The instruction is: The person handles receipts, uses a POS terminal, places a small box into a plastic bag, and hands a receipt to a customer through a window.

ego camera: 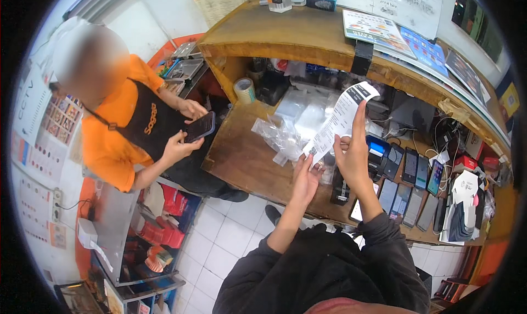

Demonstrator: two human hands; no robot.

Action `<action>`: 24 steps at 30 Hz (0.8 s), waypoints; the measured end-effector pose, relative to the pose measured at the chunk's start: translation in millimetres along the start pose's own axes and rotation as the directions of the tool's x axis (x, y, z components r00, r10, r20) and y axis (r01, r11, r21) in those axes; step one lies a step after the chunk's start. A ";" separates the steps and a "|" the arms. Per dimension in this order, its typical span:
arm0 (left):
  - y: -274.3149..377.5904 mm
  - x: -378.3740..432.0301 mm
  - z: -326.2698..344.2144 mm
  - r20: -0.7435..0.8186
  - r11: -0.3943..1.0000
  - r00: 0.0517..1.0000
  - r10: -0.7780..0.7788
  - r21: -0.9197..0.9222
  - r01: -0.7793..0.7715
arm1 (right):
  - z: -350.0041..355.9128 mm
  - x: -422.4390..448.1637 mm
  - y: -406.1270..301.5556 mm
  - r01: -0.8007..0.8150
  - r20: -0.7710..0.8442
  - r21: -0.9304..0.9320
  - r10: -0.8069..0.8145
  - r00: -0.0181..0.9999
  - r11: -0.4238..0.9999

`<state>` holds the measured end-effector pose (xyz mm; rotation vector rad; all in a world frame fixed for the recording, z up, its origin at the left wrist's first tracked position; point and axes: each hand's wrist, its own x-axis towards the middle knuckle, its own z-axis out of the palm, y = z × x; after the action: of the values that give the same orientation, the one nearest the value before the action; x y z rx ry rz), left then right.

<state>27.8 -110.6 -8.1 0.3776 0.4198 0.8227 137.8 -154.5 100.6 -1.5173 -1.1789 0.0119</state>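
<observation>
A long printed paper receipt (339, 118) slants upward in front of me, its top end curling over. My left hand (306, 180) pinches its lower end between thumb and fingers. Along the receipt's right edge stands my right hand (354, 157), with the fingers straight up and the thumb apart. Its fingertips reach the curled top, and the thumb is by the paper's edge. Beneath the receipt, clear plastic bags (284, 137) lie on the wooden counter (243, 145). Close to my right hand are a card payment terminal (376, 151) and a small black device (340, 190).
Several smartphones (405, 198) lie in rows at the right, near tangled white cables (442, 149) and stacked papers (463, 207). A tape roll (244, 90) stands under the raised wooden shelf (263, 29). At left, a person in an orange shirt (111, 149) holds a smartphone (200, 126).
</observation>
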 end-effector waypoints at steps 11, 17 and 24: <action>-3.2 15.9 -14.9 -0.030 0.998 1.000 0.007 -0.054 -0.008 | 11.8 -2.8 7.6 0.075 -0.001 -0.045 -0.075 0.997 0.996; 0.3 15.8 -29.0 -0.135 0.995 0.990 0.045 -0.087 -0.057 | 29.6 -6.0 6.5 0.102 0.034 -0.020 -0.101 0.994 0.995; -6.6 15.8 -31.7 -0.086 0.993 0.991 0.100 -0.059 -0.105 | 27.3 -13.2 0.7 0.058 0.015 -0.090 -0.057 0.998 0.994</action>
<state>25.8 -97.6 -41.6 0.3087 0.4528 0.9517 115.8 -143.0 83.2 -1.5629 -1.2467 -0.0719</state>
